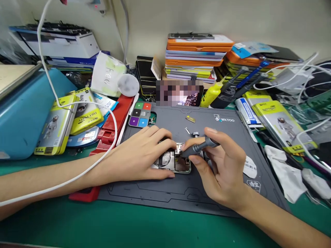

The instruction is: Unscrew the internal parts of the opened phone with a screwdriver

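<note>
An opened smartphone lies on the grey work mat, its inner parts and a round coil bared. My left hand holds it down, fingers across its far side and thumb along its near edge. Between the thumb and fingers of my right hand is a dark grey screwdriver, tilted with its tip end toward the phone's right part. That tip is hidden from me. Beyond the phone lie a small metal piece, a dark knobbed piece and a small yellowish piece.
A coloured screw tray sits at the mat's far left. Further back are a propped phone, a yellow bottle and stacked boxes. Yellow battery packs stand left. A white cable crosses above my left forearm.
</note>
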`<state>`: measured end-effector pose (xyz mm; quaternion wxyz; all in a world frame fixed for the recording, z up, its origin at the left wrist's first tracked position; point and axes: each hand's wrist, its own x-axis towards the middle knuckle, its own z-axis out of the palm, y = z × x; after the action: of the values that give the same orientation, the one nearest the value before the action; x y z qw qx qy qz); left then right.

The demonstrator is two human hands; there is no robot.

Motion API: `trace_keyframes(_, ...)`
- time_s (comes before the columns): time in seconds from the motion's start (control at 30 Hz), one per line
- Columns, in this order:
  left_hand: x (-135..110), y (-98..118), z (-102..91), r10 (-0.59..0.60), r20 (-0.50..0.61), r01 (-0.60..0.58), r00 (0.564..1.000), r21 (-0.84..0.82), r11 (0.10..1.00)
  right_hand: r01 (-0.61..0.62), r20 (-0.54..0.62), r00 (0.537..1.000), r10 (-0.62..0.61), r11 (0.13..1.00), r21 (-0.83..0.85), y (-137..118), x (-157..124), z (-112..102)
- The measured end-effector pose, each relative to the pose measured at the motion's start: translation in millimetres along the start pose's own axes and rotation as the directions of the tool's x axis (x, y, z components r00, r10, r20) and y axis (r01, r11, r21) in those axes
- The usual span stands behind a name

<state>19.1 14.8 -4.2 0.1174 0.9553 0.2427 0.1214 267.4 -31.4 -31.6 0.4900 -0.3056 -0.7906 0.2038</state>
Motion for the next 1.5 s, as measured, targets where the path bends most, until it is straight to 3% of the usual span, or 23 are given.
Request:
trace_keyframes(1.27, -1.4, -5.4, 4.7, 0.024, -0.026, -0.023, 0.999, 0.039, 0.999, -0.042, 0.01, 0.999, 0.043, 0.993, -0.108, 3.6, -1.9, 3.4)
trace_keyframes(1.5, -1.5, -4.7, 3.4, 0.028, -0.024, -0.028, 0.999, 0.022, 0.999, 0.11, 0.09, 0.991, -0.095, 0.978, -0.18, -0.9, 10.4, -1.1)
